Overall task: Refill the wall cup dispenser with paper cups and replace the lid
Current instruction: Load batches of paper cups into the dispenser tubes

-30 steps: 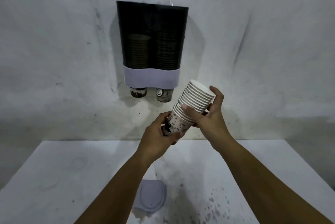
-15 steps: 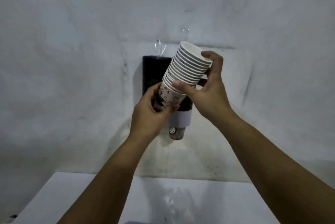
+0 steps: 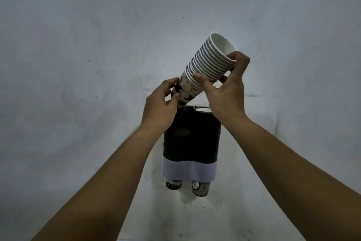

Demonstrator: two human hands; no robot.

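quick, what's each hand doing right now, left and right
Left hand: closed on the printed bottom end of the tilted stack of white paper cups.
Right hand: closed around the same stack's upper rims.

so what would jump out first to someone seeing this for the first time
The tilted stack of paper cups at centre, gripped by the left hand at its printed base and the right hand near the rims. Just below hangs the dark wall dispenser, two cup bottoms poking out underneath.
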